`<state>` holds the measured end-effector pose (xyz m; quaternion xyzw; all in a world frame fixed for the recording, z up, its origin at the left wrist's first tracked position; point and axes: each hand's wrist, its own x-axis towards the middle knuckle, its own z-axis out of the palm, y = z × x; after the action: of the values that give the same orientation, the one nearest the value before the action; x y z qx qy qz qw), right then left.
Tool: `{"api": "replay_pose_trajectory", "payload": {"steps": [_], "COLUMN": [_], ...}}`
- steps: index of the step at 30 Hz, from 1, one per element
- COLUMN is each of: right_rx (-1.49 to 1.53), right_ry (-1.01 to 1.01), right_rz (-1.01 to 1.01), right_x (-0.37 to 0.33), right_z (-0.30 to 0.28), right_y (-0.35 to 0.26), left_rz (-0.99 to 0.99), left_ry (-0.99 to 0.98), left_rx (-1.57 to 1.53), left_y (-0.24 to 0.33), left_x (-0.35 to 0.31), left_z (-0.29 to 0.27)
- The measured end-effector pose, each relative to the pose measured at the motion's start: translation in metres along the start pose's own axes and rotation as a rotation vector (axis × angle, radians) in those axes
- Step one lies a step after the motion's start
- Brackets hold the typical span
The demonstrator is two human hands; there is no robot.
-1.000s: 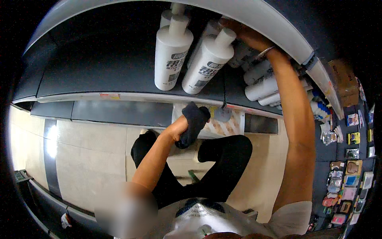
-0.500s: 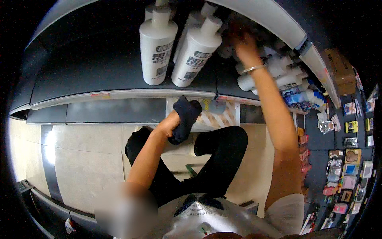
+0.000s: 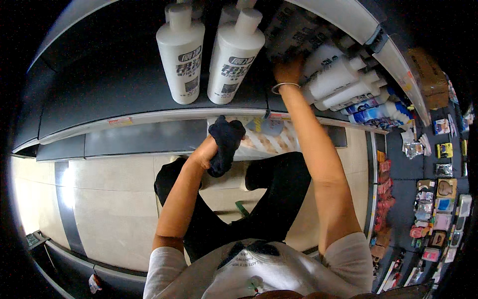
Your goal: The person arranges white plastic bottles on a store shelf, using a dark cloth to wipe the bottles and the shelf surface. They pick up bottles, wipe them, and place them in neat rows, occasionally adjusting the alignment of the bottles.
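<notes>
My left hand [image 3: 205, 153] is closed around a bunched dark cloth [image 3: 226, 144], held in front of the shelf edge above my knees. Deep into the shadowed right part of the shelf reaches my right hand [image 3: 289, 71], a bangle on its wrist. Its fingers are in shadow, close to dim, shaded bottles [image 3: 294, 37]. White bottles [image 3: 332, 77] lie tilted on their sides just right of this hand. To its left stand upright white bottles, with one white bottle [image 3: 183, 62] and another white bottle [image 3: 234, 60] in the front row.
The dark shelf [image 3: 109, 84] has a pale front rail [image 3: 164, 116]. Blue-and-white packages [image 3: 381, 112] lie at its right end. Below is a patterned pack [image 3: 269, 142]. Hanging small goods [image 3: 438, 199] line a rack on the right; a brown carton [image 3: 427, 79] sits beyond.
My right hand has moved left and a little nearer to me within the shelf. The left hand keeps hold of the cloth. The view has shifted slightly.
</notes>
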<state>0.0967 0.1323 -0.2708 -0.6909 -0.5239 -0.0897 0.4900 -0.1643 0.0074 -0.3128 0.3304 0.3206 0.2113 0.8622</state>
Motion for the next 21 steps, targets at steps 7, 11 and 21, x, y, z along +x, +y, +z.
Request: {"api": "replay_pose_trajectory", "payload": {"steps": [7, 11, 21], "right_rx": [-0.107, -0.051, -0.114], "right_ry": [0.143, 0.138, 0.021], "right_rz": [0.132, 0.026, 0.041], "right_x": [0.001, 0.002, 0.004], "right_z": [0.038, 0.04, 0.029], "right_y": [0.034, 0.038, 0.038], "left_rz": [0.005, -0.031, 0.019], "left_ry": [-0.016, -0.032, -0.009], "left_rx": [0.04, 0.023, 0.085], "left_y": [-0.008, -0.008, -0.015], "left_x": [0.01, 0.011, 0.019], "left_z": [-0.003, -0.006, -0.01]}}
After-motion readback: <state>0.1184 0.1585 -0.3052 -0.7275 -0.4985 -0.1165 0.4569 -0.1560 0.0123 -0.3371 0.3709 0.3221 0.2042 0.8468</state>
